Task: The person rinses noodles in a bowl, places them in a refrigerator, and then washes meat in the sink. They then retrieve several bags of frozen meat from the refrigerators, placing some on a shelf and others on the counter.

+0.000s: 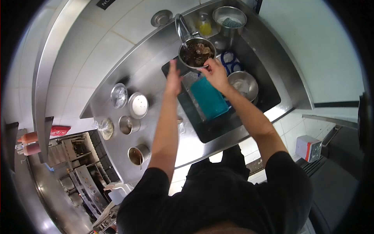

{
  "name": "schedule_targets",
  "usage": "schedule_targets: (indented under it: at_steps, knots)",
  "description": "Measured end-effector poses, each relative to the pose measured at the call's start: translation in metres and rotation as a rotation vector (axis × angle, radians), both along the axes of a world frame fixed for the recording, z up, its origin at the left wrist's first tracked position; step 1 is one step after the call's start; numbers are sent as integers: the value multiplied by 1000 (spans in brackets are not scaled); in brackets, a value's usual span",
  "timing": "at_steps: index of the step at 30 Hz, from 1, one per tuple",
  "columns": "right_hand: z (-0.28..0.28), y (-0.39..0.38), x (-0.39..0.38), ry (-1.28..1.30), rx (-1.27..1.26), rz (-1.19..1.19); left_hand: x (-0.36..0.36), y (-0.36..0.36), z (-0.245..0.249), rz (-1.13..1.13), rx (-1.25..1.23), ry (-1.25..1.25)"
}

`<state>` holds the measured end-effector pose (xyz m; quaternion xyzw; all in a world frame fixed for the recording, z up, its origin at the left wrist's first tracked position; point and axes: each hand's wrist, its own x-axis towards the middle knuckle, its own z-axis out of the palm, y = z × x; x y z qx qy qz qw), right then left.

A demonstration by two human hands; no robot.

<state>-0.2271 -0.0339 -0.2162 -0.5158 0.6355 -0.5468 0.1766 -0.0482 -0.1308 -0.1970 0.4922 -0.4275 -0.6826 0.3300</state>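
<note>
A round metal bowl with dark liquid and pale brown pieces stands under the curved faucet at the sink's back edge. Water seems to run into it. My right hand pinches the near right rim of the bowl. To the left of the bowl, my left hand is raised with its fingers stretched out and nothing in it. Below the bowl, a teal rectangular tray lies in the black sink.
Another metal bowl and blue rings are in the sink. A strainer bowl and a yellow soap bottle stand behind. Metal cups, a white-filled bowl and a plastic bag sit left.
</note>
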Motion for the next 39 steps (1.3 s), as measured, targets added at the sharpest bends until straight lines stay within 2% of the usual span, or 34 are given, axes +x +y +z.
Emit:
schedule_targets:
  at_steps: [1,3,4,7,8,11,12,15,16,17,19,20,23,24,27,28,31,32,36,39]
  knots:
    - [6,-1,-3,-21,2,-12,-37,0,-10,67,88,70]
    - [14,3,-11,-55,19,-35,-92,1,-42,153,105,558]
    - [13,5,-18,-21,56,-73,-111,-1,-49,276,148,662]
    - [3,16,-40,-58,14,-69,-134,-17,-82,232,251,764]
    - [-2,20,-53,-52,8,-21,-130,-31,-93,147,399,783]
    - [-1,36,-88,53,101,247,-110,-62,-92,-128,422,585]
    - [6,40,-94,73,156,319,-101,-69,-80,-287,302,460]
    - [27,30,-101,169,193,598,-85,-101,-40,-628,723,248]
    - [35,24,-100,330,179,643,-75,-103,-34,-577,591,194]
    - [35,10,-102,285,190,705,-66,-105,-28,-527,460,128]
    - [34,-15,-96,167,219,829,-33,-108,-21,-553,475,74]
    - [39,-28,-98,220,262,861,-19,-106,-16,-558,426,48]
    - [35,-65,-102,213,261,922,22,-122,-49,-537,411,166]
    - [40,-71,-99,259,290,866,24,-112,-40,-452,383,210]
    - [57,-64,-69,729,171,349,23,-89,-44,-213,271,224]
    - [67,-64,-53,627,263,280,18,-76,-39,-188,219,280]
    - [60,-64,10,439,262,268,4,-55,-49,-47,264,435]
    - [48,-68,22,577,350,213,-3,-47,-53,-2,243,463]
    - [8,-84,32,596,407,63,-20,-23,-40,95,35,354]
    - [-11,-80,40,359,355,45,-19,-33,-44,43,-235,214]
